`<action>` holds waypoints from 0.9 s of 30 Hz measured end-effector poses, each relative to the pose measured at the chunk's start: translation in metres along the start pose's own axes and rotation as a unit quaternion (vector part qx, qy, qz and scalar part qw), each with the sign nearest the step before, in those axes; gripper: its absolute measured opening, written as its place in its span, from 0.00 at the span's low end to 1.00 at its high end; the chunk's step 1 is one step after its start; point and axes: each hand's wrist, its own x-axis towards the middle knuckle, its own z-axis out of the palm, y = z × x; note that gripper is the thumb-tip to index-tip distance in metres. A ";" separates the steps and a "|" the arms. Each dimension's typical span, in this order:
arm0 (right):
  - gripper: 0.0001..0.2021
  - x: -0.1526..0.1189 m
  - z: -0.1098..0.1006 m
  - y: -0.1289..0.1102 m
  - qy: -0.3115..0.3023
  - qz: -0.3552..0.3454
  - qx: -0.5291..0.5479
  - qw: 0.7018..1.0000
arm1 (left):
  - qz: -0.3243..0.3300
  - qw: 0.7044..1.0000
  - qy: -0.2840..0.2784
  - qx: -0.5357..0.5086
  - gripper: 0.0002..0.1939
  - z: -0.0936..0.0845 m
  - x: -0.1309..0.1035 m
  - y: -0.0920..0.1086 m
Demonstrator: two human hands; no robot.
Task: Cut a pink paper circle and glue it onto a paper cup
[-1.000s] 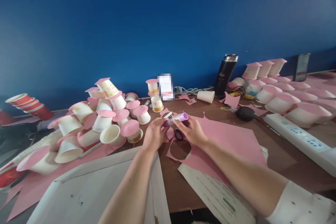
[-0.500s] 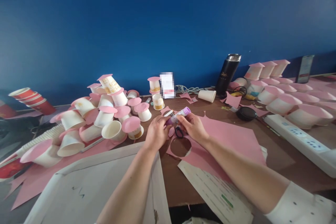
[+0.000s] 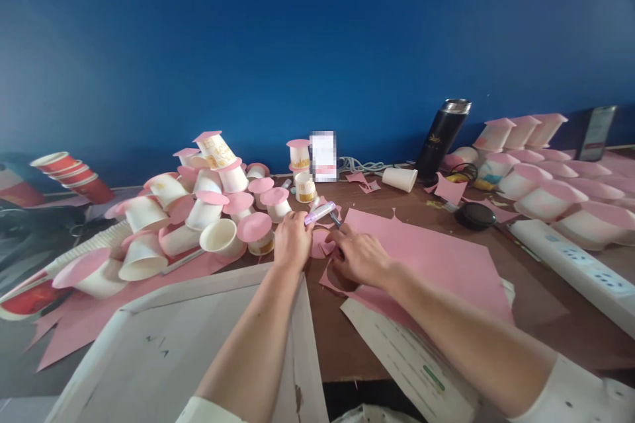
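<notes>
My left hand [image 3: 292, 241] is closed around a purple glue stick [image 3: 320, 213], which points right and slightly up above the table. My right hand [image 3: 362, 254] has its fingers closed on a pair of scissors [image 3: 336, 219]; the dark blades show beyond the fingertips, while the handles are mostly hidden under the hand. Between the hands lies a small pink paper piece [image 3: 321, 244]. Beneath my right hand and forearm spreads a large pink paper sheet [image 3: 436, 258] with a round cutout.
Paper cups with pink discs [image 3: 255, 228] crowd the left; more pink-topped cups [image 3: 550, 197] stand right. A black flask [image 3: 441, 139], a tipped white cup [image 3: 399, 178], a power strip [image 3: 585, 268], a black round object [image 3: 475, 215] and a white board [image 3: 188, 344] surround my hands.
My right hand has left the glue stick and moved down onto the scissors. The glue stick stays in my left hand. The view has shifted slightly left.
</notes>
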 end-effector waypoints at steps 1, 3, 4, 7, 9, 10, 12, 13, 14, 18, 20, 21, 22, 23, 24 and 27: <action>0.17 0.000 0.001 -0.002 0.001 -0.001 -0.013 1.000 | -0.010 1.000 0.000 0.004 0.09 0.001 0.001 0.000; 0.16 0.001 0.003 -0.004 0.007 -0.004 -0.031 0.999 | -0.028 1.000 -0.005 0.007 0.09 0.002 0.002 -0.001; 0.14 0.001 0.003 -0.005 0.011 -0.003 -0.035 0.999 | -0.034 0.999 -0.012 0.007 0.09 0.002 0.002 -0.001; 0.10 0.003 0.004 -0.005 0.018 0.000 -0.035 0.999 | -0.039 0.999 -0.026 0.005 0.12 0.002 0.002 -0.002; 0.09 0.003 0.004 -0.003 0.033 0.005 -0.020 0.999 | -0.034 0.999 -0.011 0.001 0.16 0.001 0.001 -0.002; 0.09 0.004 0.004 -0.002 0.049 0.011 -0.007 0.999 | -0.030 1.000 0.006 -0.001 0.18 0.000 0.000 -0.002; 0.09 0.005 0.002 0.002 0.098 0.031 0.033 0.994 | -0.018 0.999 0.049 -0.012 0.19 -0.001 -0.001 -0.002; 0.09 0.005 0.001 0.005 0.132 0.044 0.059 0.989 | -0.014 0.997 0.072 -0.024 0.19 -0.002 -0.002 -0.002; 0.09 0.006 0.000 0.008 0.168 0.057 0.090 0.980 | -0.013 0.995 0.094 -0.042 0.18 -0.004 -0.003 -0.001; 0.08 0.009 -0.007 0.018 0.292 0.087 0.222 0.926 | -0.047 0.979 0.129 -0.154 0.17 -0.012 -0.004 0.003; 0.08 0.009 -0.010 0.020 0.327 0.086 0.264 0.903 | -0.083 0.966 0.094 -0.227 0.20 -0.016 -0.003 0.005; 0.09 0.009 -0.011 0.020 0.341 0.082 0.274 0.896 | -0.104 0.954 0.066 -0.273 0.22 -0.017 -0.003 0.006; 0.09 0.008 -0.012 0.020 0.351 0.075 0.278 0.891 | -0.123 0.936 0.033 -0.328 0.24 -0.018 -0.004 0.007; 0.09 0.008 -0.013 0.019 0.359 0.066 0.276 0.889 | -0.140 0.911 -0.001 -0.388 0.25 -0.019 -0.004 0.009; 0.09 0.007 -0.012 0.018 0.364 0.057 0.272 0.889 | -0.152 0.880 -0.031 -0.450 0.27 -0.019 -0.005 0.010; 0.08 0.005 -0.010 0.016 0.359 0.022 0.252 0.898 | -0.169 0.771 -0.084 -0.608 0.28 -0.017 -0.008 0.015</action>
